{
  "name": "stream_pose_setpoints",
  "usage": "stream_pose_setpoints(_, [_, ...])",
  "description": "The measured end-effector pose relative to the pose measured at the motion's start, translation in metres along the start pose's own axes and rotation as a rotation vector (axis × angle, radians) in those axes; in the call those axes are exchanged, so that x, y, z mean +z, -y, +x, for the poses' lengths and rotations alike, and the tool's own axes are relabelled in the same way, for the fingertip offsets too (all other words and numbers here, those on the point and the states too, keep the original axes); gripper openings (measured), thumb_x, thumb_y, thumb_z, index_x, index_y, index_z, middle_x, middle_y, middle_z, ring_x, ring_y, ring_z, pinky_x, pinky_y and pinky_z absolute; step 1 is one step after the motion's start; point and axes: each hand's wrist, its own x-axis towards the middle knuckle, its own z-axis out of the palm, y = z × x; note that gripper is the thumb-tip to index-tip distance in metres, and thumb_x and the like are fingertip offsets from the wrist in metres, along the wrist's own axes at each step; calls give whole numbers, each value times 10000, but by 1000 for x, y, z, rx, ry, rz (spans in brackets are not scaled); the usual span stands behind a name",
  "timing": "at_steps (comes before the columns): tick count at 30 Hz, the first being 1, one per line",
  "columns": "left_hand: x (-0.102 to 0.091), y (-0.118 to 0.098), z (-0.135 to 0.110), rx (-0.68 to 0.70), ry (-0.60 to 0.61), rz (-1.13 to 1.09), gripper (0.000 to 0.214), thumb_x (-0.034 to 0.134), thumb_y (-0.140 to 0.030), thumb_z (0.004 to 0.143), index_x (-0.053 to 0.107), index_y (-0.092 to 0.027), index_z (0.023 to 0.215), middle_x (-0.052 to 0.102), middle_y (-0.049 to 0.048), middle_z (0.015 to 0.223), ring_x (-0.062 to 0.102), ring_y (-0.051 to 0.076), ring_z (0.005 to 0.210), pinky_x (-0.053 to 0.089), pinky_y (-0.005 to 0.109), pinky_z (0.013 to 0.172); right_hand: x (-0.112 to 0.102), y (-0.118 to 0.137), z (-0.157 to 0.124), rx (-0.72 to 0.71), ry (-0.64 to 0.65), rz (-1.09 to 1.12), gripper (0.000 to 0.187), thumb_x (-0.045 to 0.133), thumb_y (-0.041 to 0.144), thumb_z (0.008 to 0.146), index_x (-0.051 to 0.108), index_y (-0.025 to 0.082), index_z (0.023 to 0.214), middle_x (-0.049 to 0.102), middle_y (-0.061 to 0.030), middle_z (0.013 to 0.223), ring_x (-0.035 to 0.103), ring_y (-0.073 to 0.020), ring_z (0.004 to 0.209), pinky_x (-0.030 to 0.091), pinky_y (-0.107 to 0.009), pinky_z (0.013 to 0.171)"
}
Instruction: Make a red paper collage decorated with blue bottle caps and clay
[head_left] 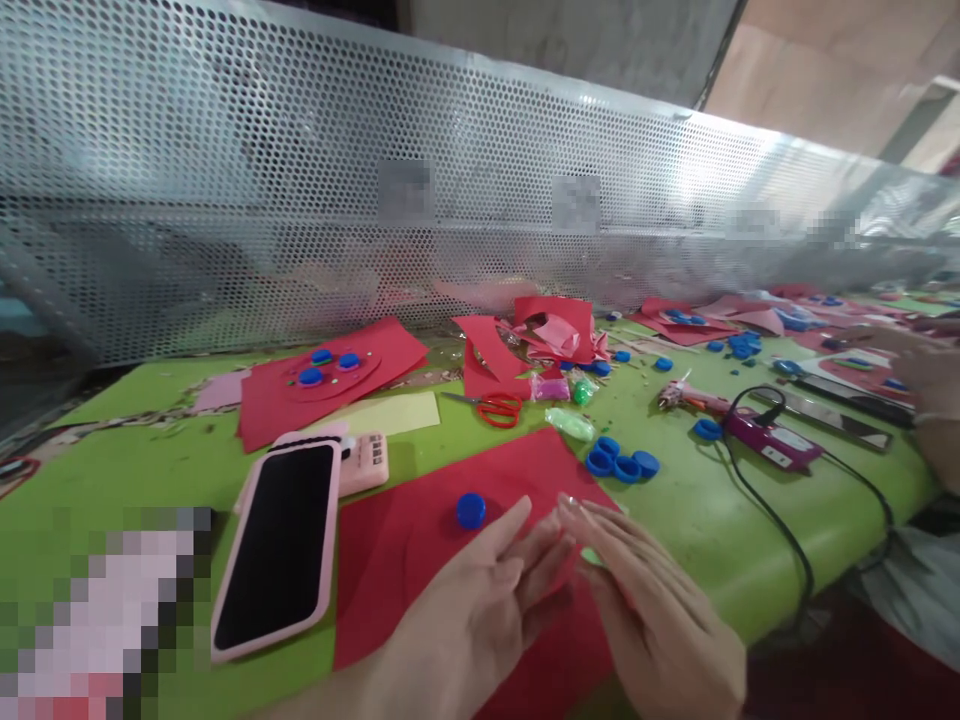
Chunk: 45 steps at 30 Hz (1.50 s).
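Red paper sheet [405, 570] looks thin, floppy, best taken by an edge; left hand [480, 610] and right hand [652, 610] lie on it, grips spread, pinching nothing.

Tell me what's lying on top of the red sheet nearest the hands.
One blue bottle cap sits on the red sheet. The left hand and right hand rest flat on it, close together; whatever lies beneath them is covered.
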Motion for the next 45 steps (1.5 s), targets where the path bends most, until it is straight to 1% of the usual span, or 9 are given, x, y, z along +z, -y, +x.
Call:
stream_pose_setpoints(6, [-8,8,-3,129,218,461,573,518,-421,866,269,-405,1382,171,-61,1534,103,188,1408,100,415,1152,25,13,-4,306,13,-11,539,427,89,896,373,282,1397,509,-29,1352,503,-207,1216,465,-334,998])
stream_pose_setpoints(12, [-5,-4,-15,278,166,1121,589,382,-334,912,112,-362,1434,77,-86,1542,31,205,1412,108,429,1156,39,46,-30,462,81,340,574,332,285,961,84,266,1479,208,-44,1515,233,-246,1359,342,-441,1065])
stream_pose_setpoints(19, [-16,-22,-8,614,224,1828,644,345,-28,874,217,-388,1393,330,-53,1455,373,178,1320,242,354,1119,22,33,-27,584,56,1132,368,367,357,952,521,340,1285,525,-37,1315,506,-265,1178,479,-440,944])
stream_pose_setpoints(23, [-13,-29,-9,645,233,1818,624,405,-47,874,281,-405,1370,455,-59,1377,498,147,1225,325,252,1065,9,29,-16,647,63,1200,322,472,307,917,588,336,1215,591,-48,1245,545,-253,1147,449,-435,965])
stream_pose_setpoints(28, [0,-36,-8,572,-70,1703,293,606,-258,822,649,-390,1079,706,-65,1067,677,158,950,477,193,883,3,30,-19,691,51,890,351,424,235,948,533,371,1252,549,-17,1319,542,-187,1173,483,-323,957])
stream_pose_setpoints(33, [5,-31,-4,334,-208,1521,211,594,-362,815,718,-331,982,733,-32,737,664,144,663,514,195,654,6,34,-14,386,235,333,567,499,156,880,323,296,1400,433,-49,1415,433,-204,1275,438,-353,1014])
stream_pose_setpoints(36, [6,-24,-3,180,-336,1373,348,499,-464,837,690,-277,1060,735,10,860,665,180,775,529,248,745,8,33,-5,216,303,58,575,531,167,850,340,179,1392,418,-79,1419,361,-199,1318,377,-325,1059])
stream_pose_setpoints(40, [-1,-17,1,63,-376,1203,439,506,-513,806,638,-274,1149,704,29,1086,613,221,1063,492,288,895,9,28,0,227,276,-58,471,499,208,879,408,117,1332,489,-100,1360,406,-162,1285,397,-268,1032])
stream_pose_setpoints(45, [-12,-20,11,11,-360,964,199,778,-314,586,746,-245,770,713,-28,628,637,119,567,511,169,553,9,22,-2,213,303,9,411,496,204,878,470,117,1279,562,-86,1290,464,-141,1234,402,-246,1028])
